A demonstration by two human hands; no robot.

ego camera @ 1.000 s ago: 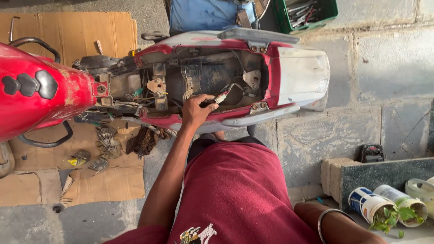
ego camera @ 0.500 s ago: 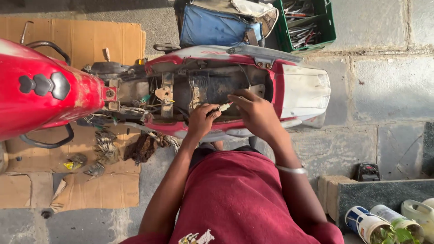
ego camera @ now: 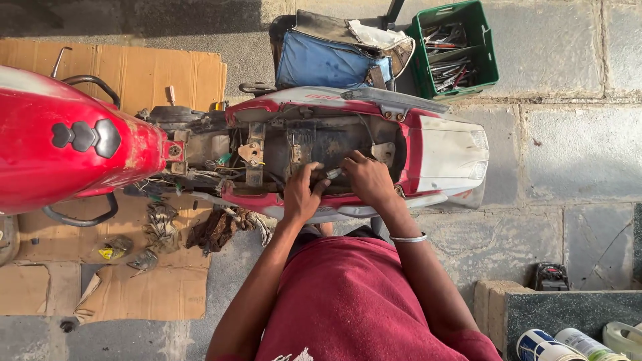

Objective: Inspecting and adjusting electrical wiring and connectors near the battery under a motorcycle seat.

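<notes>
A red motorcycle (ego camera: 73, 150) lies across the view with its seat off, so the dark open frame bay (ego camera: 321, 144) shows. My left hand (ego camera: 302, 194) and my right hand (ego camera: 366, 179) meet at the near edge of that bay. Between their fingertips they pinch a small pale wire connector (ego camera: 333, 174). A metal bangle (ego camera: 408, 238) circles my right wrist. My maroon shirt (ego camera: 354, 301) fills the bottom middle.
Flattened cardboard (ego camera: 134, 73) lies under the bike's front, with rags and small parts (ego camera: 160, 227) on it. Beyond the bike sit a blue bag (ego camera: 328, 57) and a green crate of tools (ego camera: 458, 50). Cans (ego camera: 562, 344) stand at the bottom right by a stone block (ego camera: 491, 301).
My right hand came up from the lower right and joined my left hand at the connector. The view has shifted, bringing the bag and crate further into sight.
</notes>
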